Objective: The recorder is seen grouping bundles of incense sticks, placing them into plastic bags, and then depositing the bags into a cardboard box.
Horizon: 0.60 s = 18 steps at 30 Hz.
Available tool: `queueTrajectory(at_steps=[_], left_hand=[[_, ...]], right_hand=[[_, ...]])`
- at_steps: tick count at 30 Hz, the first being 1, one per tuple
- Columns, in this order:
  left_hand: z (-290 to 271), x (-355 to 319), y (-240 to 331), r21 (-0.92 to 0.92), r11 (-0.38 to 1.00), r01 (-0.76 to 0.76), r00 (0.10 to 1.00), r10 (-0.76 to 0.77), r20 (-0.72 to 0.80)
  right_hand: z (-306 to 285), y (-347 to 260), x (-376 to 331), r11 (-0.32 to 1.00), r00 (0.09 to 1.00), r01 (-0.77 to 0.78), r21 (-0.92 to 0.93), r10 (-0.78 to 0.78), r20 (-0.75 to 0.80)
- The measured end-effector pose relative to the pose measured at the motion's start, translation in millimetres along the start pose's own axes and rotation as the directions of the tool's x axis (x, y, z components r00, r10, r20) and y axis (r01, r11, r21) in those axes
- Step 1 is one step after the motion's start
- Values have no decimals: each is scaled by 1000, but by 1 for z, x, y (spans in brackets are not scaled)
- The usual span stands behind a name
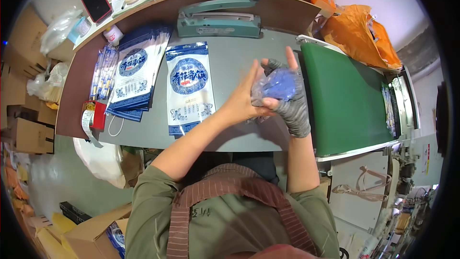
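Observation:
Above the grey worktop, my right hand [294,110], in a grey fingerless glove, is closed round a blue-ended bundle [281,86] wrapped in clear plastic. Its index finger points up, away from the bundle, and its thumb crosses the near side. My bare left hand [245,97] lies against the bundle's left side; motion smears its fingers. What lies below the bundle's blue end is hidden by the hands. Left of my hands, one flat blue-and-white printed pouch [190,110] rests on the worktop. Further left is a fanned stack of matching pouches [139,86].
A teal heat sealer [218,24] stands at the back. Patterned sticks [103,74] and a red tape dispenser [98,115] line the left edge. On the right lies a green board [345,100], with an orange bag [359,33] behind. A phone [95,1] leans on the ledge.

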<state>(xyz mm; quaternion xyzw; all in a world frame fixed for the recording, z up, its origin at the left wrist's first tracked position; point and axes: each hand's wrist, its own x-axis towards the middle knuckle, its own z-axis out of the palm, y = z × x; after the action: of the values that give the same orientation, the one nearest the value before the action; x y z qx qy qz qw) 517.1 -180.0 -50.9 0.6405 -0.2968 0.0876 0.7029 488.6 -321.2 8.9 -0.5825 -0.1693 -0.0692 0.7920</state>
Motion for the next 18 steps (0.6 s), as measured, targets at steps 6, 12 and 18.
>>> queueTrajectory(at_steps=[6,12,18], left_hand=[[-14,-49,34,3,901,434,807,-390,443],[-20,-125,30,-245,467,850,467,-451,760],[-161,-133,54,587,721,368,894,-447,-12]], right_hand=[[28,-2,-39,951,996,-79,-299,66,-52],[16,26,-40,858,790,-464,-221,513,336],[37,82,-60,749,731,-660,58,621,283]])
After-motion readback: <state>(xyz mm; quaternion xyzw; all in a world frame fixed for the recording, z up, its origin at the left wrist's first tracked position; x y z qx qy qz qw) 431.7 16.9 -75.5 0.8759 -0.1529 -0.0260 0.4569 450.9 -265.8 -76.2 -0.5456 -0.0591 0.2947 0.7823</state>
